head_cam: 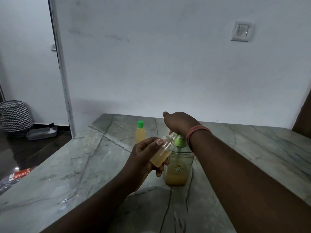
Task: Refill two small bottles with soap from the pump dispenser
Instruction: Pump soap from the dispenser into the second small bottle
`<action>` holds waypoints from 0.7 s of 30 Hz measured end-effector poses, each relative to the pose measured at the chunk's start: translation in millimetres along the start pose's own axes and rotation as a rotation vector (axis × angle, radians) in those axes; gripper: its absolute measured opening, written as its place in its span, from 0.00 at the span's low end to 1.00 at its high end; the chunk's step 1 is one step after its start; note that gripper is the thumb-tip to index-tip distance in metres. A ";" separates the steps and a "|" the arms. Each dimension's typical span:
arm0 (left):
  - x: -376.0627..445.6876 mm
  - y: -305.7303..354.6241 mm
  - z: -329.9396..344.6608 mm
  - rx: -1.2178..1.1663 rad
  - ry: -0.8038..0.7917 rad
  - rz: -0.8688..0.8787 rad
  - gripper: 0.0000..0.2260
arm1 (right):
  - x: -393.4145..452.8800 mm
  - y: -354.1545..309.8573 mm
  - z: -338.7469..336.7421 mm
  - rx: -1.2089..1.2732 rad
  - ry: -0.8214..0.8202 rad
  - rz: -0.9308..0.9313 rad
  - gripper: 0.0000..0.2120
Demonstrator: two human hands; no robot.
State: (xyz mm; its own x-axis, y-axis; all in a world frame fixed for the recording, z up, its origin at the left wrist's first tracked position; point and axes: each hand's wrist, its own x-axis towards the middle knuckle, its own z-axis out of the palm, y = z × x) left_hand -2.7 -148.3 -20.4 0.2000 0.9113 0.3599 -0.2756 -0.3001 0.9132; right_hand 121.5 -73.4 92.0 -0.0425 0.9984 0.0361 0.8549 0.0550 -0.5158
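Note:
A clear pump dispenser (178,172) with a green pump collar stands on the marble table (84,165), its lower part filled with amber soap. My right hand (179,122) lies on top of the pump head, which it hides. My left hand (143,158) grips a small uncapped clear bottle (162,153), tilted with its mouth up against the pump nozzle and partly filled with yellowish soap. A second small bottle (140,132) with a green cap stands upright on the table behind, full of pale yellow soap.
The table meets a white wall at the back and ends at its left edge. Left of it on the dark floor are a zigzag-patterned basket (16,116), a grey tray (42,133) and a red printed item (20,174). A light switch (241,31) is on the wall.

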 end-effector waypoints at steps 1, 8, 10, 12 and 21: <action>-0.8 0.4 0.6 0.001 0.000 0.002 0.19 | -2.7 -1.2 -3.9 -0.001 -0.038 0.000 0.27; 0.1 2.6 2.3 0.005 -0.027 0.005 0.18 | -14.0 -4.1 -27.9 0.175 -0.152 0.053 0.19; 1.4 0.9 2.8 -0.004 -0.039 0.009 0.17 | -9.0 -0.8 -20.2 0.141 -0.130 0.051 0.18; 2.3 -1.1 3.6 -0.008 -0.034 0.018 0.18 | -8.2 0.5 -15.3 0.107 -0.113 0.018 0.18; 2.2 -4.7 5.4 -0.004 0.002 0.031 0.17 | -0.3 2.4 -8.1 0.067 -0.022 0.013 0.24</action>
State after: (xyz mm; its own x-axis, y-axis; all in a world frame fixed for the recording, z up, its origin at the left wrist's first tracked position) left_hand 4.1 -146.4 -22.8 0.1891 0.9021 0.3879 -0.2857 -0.3274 0.9007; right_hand 127.7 -73.7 97.7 -0.0430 0.9990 0.0108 0.8189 0.0414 -0.5725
